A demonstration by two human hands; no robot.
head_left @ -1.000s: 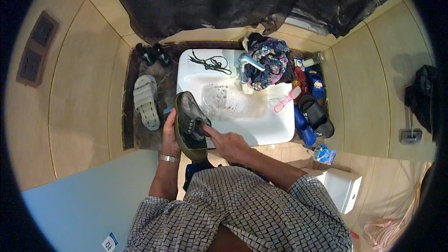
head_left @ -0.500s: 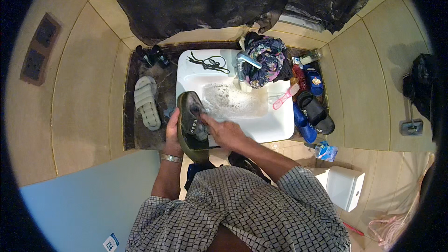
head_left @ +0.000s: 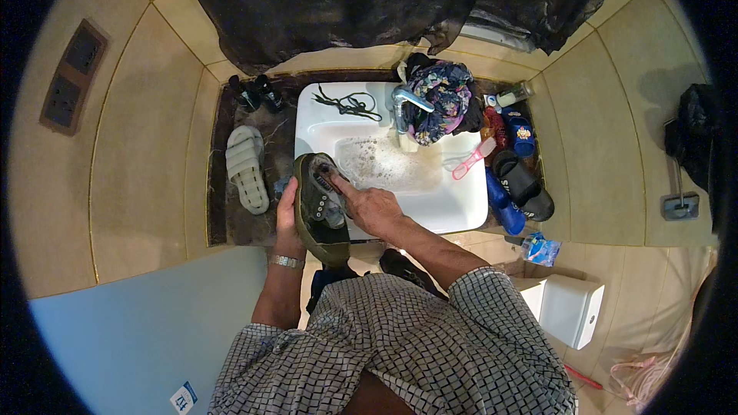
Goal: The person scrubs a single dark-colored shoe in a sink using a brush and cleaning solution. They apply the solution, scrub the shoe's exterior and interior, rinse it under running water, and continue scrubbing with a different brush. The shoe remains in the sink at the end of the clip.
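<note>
"What are the largest things here?"

"A crinkled black sheet (head_left: 330, 8) hangs across the top. Below it runs a dark marbled counter (head_left: 278, 142), bearing a white, rounded rectangular washbasin (head_left: 457, 207) whose hollow is wet and specked with dark grit."

"And next in size?"

"A bundle of dark floral cloth (head_left: 452, 100) at the basin's back right. Then a dark olive, thick-soled shoe with metal eyelets (head_left: 327, 237), held up at the basin's front left corner. On the counter's left lies a pale grey, ribbed slipper (head_left: 247, 173)."

"What are the hands doing?"

"The left hand (head_left: 287, 221) grips the shoe by its left edge. The right hand (head_left: 374, 211) reaches to the shoe's opening, fingers bent; their tips are partly hidden, so I cannot tell whether they pinch anything."

"Anything smaller?"

"A pink-handled brush (head_left: 470, 163) on the basin's right side, and thin black laces (head_left: 350, 104) tangled on its back left"
</note>
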